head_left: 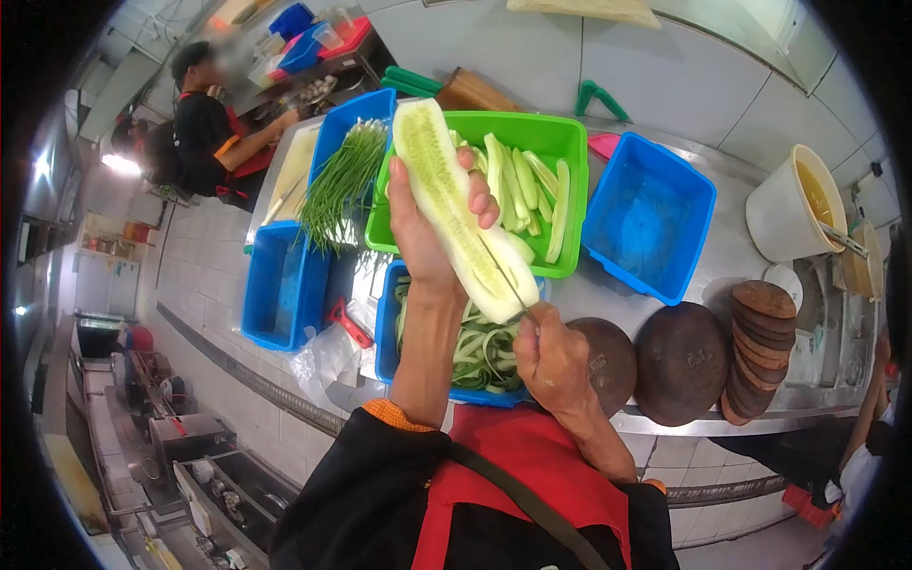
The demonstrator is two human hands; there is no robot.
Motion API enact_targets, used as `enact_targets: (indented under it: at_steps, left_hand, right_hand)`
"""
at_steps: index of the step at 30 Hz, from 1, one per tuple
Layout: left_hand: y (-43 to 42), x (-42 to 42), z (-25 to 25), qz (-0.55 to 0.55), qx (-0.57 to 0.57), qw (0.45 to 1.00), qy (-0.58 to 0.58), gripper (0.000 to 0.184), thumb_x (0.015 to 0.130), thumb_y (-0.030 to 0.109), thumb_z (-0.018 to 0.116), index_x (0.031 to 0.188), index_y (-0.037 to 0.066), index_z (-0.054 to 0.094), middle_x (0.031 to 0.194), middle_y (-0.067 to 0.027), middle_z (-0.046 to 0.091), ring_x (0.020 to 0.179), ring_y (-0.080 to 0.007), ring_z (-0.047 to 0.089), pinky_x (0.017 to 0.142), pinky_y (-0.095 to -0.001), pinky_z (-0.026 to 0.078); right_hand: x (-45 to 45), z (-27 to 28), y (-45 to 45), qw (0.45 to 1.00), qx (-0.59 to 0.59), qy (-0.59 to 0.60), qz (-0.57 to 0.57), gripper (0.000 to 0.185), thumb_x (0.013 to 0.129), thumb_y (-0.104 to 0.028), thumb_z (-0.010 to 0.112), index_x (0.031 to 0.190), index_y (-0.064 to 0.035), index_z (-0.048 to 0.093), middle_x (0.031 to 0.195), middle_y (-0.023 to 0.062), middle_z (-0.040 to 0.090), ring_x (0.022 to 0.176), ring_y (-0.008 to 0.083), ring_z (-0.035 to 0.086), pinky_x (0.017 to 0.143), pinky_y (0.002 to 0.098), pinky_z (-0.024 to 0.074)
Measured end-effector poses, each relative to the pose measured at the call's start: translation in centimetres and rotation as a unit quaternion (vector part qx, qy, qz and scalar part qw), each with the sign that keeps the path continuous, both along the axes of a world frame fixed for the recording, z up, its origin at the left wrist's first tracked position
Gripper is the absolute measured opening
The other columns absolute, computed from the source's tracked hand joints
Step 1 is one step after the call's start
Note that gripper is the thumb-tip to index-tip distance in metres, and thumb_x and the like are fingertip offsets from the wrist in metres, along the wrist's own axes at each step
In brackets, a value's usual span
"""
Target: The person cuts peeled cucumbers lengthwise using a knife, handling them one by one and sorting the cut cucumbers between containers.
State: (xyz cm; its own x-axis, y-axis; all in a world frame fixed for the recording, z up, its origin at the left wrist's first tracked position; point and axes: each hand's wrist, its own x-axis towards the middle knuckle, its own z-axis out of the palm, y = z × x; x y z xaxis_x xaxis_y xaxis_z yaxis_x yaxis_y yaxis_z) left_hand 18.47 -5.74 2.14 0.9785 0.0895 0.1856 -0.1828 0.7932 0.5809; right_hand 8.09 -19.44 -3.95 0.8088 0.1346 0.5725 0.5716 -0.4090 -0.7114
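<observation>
Left hand [421, 233] wraps a halved cucumber [439, 195], thumb on one side and fingers on the other, its pale seeded face turned up, in front of the green tub. Across from the left: a blue tub [275, 294], then long green stems [342, 185] draped over another tub's edge, and a red-handled tool [351, 323] near them. Next come green peelings [484, 356] in a blue tub below the wrists, and pale cut lengths [518, 180] in the green tub [576, 209]. Right hand [553, 356] closes at the cucumber's near end on what seems a knife [520, 314] (its handle is hidden in the fist). Further right stand one more blue tub [651, 223], dark round boards [679, 366] and a pale bucket [784, 223].

I take the step in hand as splitting the cucumber lengthwise, since a dark line runs along its near half. The next move calls for a straight, controlled stroke, left fingers clear of the edge.
</observation>
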Motion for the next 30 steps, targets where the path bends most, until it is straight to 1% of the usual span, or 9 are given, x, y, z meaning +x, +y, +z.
enact_targets:
  at_steps: [6, 10, 12, 14, 16, 19, 25, 27, 30]
  left_hand:
    - [0.5, -1.0, 1.9, -0.015, 0.025, 0.997, -0.076, 0.048, 0.103, 0.045, 0.032, 0.126, 0.004, 0.042, 0.101, -0.0127, 0.048, 0.060, -0.0130, 0.044, 0.046, -0.0238, 0.041]
    - [0.5, -1.5, 2.3, 0.015, 0.027, 0.998, -0.063, 0.048, 0.104, 0.044, 0.030, 0.127, 0.004, 0.041, 0.101, -0.0131, 0.047, 0.059, -0.0130, 0.044, 0.045, -0.0238, 0.040]
    - [0.5, -1.7, 2.1, 0.011, 0.022, 0.998, -0.064, 0.048, 0.104, 0.044, 0.030, 0.127, 0.004, 0.041, 0.101, -0.0131, 0.047, 0.059, -0.0131, 0.043, 0.045, -0.0237, 0.040]
    - [0.5, -1.8, 2.0, 0.005, 0.015, 0.998, -0.063, 0.047, 0.104, 0.043, 0.030, 0.127, 0.004, 0.041, 0.101, -0.0131, 0.047, 0.060, -0.0132, 0.043, 0.046, -0.0237, 0.040]
    - [0.5, -1.9, 2.0, 0.015, 0.013, 0.999, -0.035, 0.058, 0.099, 0.060, 0.031, 0.116, 0.006, 0.044, 0.100, -0.0090, 0.050, 0.059, -0.0146, 0.048, 0.046, -0.0262, 0.043]
    - [0.7, -1.9, 2.1, 0.007, 0.017, 0.999, -0.042, 0.058, 0.099, 0.060, 0.032, 0.116, 0.006, 0.044, 0.100, -0.0089, 0.050, 0.059, -0.0146, 0.048, 0.047, -0.0266, 0.043]
    - [0.2, -2.6, 2.3, -0.023, -0.002, 0.999, -0.031, 0.059, 0.099, 0.060, 0.032, 0.114, 0.005, 0.045, 0.097, -0.0092, 0.051, 0.059, -0.0156, 0.049, 0.048, -0.0278, 0.044]
    - [-0.1, -2.5, 2.6, -0.003, 0.000, 0.999, -0.034, 0.060, 0.099, 0.060, 0.032, 0.113, 0.004, 0.045, 0.096, -0.0092, 0.051, 0.060, -0.0161, 0.049, 0.048, -0.0282, 0.045]
    - [-0.1, -2.8, 2.6, 0.021, 0.006, 0.999, -0.023, 0.062, 0.099, 0.061, 0.031, 0.112, 0.002, 0.045, 0.095, -0.0093, 0.051, 0.061, -0.0168, 0.050, 0.050, -0.0292, 0.046]
  right_hand:
    - [-0.1, -0.7, 0.9, 1.000, -0.006, 0.016, 0.007, 0.019, 0.087, -0.004, 0.059, 0.103, 0.0053, 0.055, 0.066, 0.0180, 0.059, 0.053, 0.0357, 0.061, 0.048, 0.0431, 0.0474]
    - [-0.1, -0.4, 1.1, 1.000, 0.001, 0.003, 0.006, 0.019, 0.086, -0.005, 0.059, 0.102, 0.0055, 0.055, 0.064, 0.0175, 0.058, 0.053, 0.0357, 0.060, 0.048, 0.0432, 0.0474]
    - [-0.2, -0.6, 1.0, 1.000, -0.016, 0.009, 0.020, 0.037, 0.089, -0.005, 0.059, 0.121, 0.0104, 0.051, 0.086, 0.0216, 0.064, 0.068, 0.0321, 0.066, 0.055, 0.0384, 0.0534]
    - [-0.3, -0.6, 0.9, 1.000, -0.016, 0.005, 0.014, 0.038, 0.089, -0.006, 0.060, 0.122, 0.0107, 0.051, 0.087, 0.0215, 0.065, 0.068, 0.0320, 0.067, 0.055, 0.0383, 0.0535]
    - [-0.2, -0.5, 0.9, 1.000, -0.017, 0.003, 0.010, 0.039, 0.089, -0.006, 0.060, 0.123, 0.0111, 0.050, 0.087, 0.0215, 0.065, 0.067, 0.0319, 0.067, 0.055, 0.0382, 0.0535]
    - [-0.2, -0.6, 1.0, 1.000, -0.010, 0.003, 0.013, 0.038, 0.089, -0.007, 0.060, 0.122, 0.0116, 0.051, 0.088, 0.0215, 0.065, 0.067, 0.0321, 0.067, 0.055, 0.0387, 0.0536]
    - [0.4, -1.0, 1.4, 0.999, -0.003, -0.039, 0.027, 0.043, 0.085, -0.006, 0.064, 0.122, 0.0124, 0.050, 0.111, 0.0257, 0.063, 0.076, 0.0326, 0.068, 0.060, 0.0387, 0.0558]
    - [0.4, -0.7, 1.4, 0.998, -0.008, -0.041, 0.041, 0.046, 0.082, -0.004, 0.066, 0.121, 0.0133, 0.050, 0.119, 0.0256, 0.060, 0.081, 0.0333, 0.069, 0.062, 0.0381, 0.0568]
    - [0.5, -0.4, 1.6, 0.999, -0.005, -0.034, 0.029, 0.046, 0.080, -0.003, 0.066, 0.121, 0.0129, 0.050, 0.119, 0.0248, 0.060, 0.081, 0.0340, 0.069, 0.063, 0.0375, 0.0572]
